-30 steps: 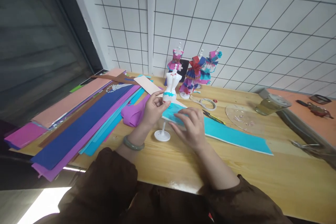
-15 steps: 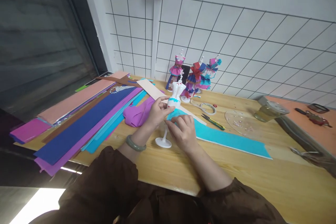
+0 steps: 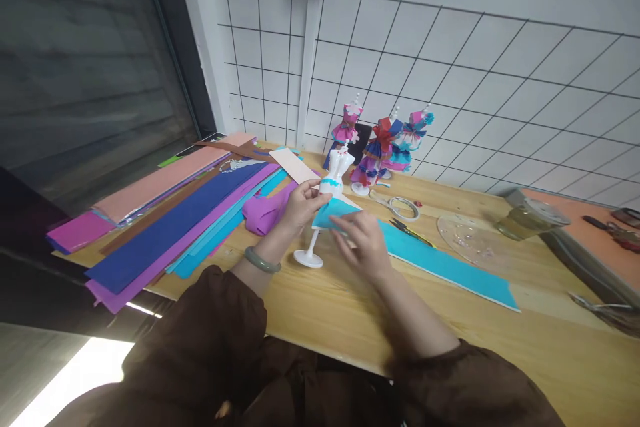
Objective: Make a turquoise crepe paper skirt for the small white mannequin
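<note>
A small white dress-form mannequin [image 3: 341, 163] stands upright on a round white base [image 3: 308, 258], a turquoise band around its waist. My left hand [image 3: 301, 208] grips it at the hip, the thumb pressing the top of a turquoise crepe paper strip [image 3: 329, 213] against the front. From there the strip's skirt-like front part spreads below the waist. Another turquoise length [image 3: 450, 265] lies along the table, passing behind my right hand [image 3: 366, 243]. That hand's fingers are apart and slightly blurred, over the paper's right side, with nothing visibly held.
Stacked crepe paper sheets [image 3: 185, 220] cover the table's left side, with crumpled purple paper [image 3: 267, 212] beside them. Dressed mannequins [image 3: 383, 143] stand behind. Tape [image 3: 404, 209], yellow-handled snips [image 3: 413, 233], a clear plate of beads [image 3: 465, 237] and a cup [image 3: 531, 217] are at right.
My right hand has moved slightly right and away from the mannequin, its fingers opening from a pinch. The turquoise paper at the front now lies flatter and more spread. My left hand keeps its grip.
</note>
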Available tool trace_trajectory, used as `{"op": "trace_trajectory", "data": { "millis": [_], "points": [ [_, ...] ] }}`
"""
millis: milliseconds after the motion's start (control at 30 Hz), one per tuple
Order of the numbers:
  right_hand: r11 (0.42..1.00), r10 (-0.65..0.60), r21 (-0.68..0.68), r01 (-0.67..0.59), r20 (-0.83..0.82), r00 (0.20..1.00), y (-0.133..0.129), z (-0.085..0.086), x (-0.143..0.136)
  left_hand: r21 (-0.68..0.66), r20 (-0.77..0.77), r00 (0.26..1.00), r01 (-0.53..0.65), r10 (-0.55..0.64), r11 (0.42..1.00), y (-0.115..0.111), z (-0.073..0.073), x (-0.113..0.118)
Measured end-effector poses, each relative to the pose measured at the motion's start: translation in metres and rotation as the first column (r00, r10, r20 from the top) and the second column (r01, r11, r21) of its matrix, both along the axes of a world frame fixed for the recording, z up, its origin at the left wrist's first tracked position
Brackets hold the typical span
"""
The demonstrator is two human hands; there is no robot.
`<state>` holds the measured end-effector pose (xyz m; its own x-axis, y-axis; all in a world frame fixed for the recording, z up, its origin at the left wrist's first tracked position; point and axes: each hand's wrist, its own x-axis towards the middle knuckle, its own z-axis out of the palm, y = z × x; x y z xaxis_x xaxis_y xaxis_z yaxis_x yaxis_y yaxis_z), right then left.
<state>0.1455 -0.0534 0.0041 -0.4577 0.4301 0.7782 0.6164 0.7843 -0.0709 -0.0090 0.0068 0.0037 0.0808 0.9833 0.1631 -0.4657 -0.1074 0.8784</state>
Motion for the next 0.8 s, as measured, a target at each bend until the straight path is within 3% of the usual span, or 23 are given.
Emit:
{"op": "trace_trajectory", "data": {
  "millis": [100, 167, 333, 567, 800],
  "points": [
    [0.984, -0.115, -0.157, 0.083, -0.207, 0.971, 0.012, 0.011, 0.02, 0.026, -0.022, 0.999, 0.036, -0.036, 0.999, -0.002, 0.0, 0.0],
    [0.95, -0.168, -0.298, 0.092, -0.239, 0.956, 0.017, 0.015, 0.029, 0.029, -0.054, 0.996, 0.078, -0.076, 0.997, -0.006, 0.001, 0.002],
    [0.826, -0.184, -0.563, -0.023, -0.308, 0.933, 0.016, 0.009, 0.031, -0.004, -0.119, 0.982, 0.147, -0.146, 0.989, -0.015, 0.005, 0.008],
    [0.701, -0.236, -0.701, -0.128, -0.397, 0.887, 0.005, 0.001, 0.025, 0.06, -0.161, 0.981, 0.12, -0.109, 0.991, -0.015, 0.001, 0.011],
    [0.723, -0.253, -0.688, -0.06, -0.345, 0.904, 0.0, 0.007, 0.023, 0.087, -0.167, 0.977, 0.144, -0.128, 0.986, -0.017, -0.002, 0.013]
  ]
}}
